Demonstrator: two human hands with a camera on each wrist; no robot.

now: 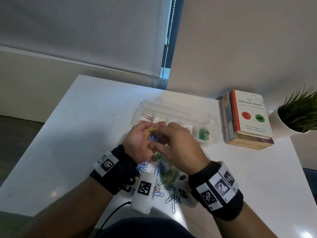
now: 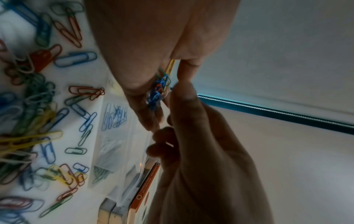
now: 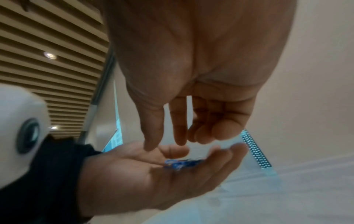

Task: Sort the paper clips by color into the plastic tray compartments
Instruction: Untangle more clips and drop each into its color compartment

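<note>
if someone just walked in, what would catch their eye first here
The left hand, palm up over the white table, cups a small bunch of mixed paper clips while the right hand picks at them. Below lies a colourful loose clip pile; behind, the clear plastic tray holds green clips.

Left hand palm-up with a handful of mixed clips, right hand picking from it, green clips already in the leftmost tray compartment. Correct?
Not quite: the green clips are in the rightmost compartment of the tray, as the head view shows. The rest holds: the left hand is palm-up with mixed clips, and the right hand reaches into them.
</note>
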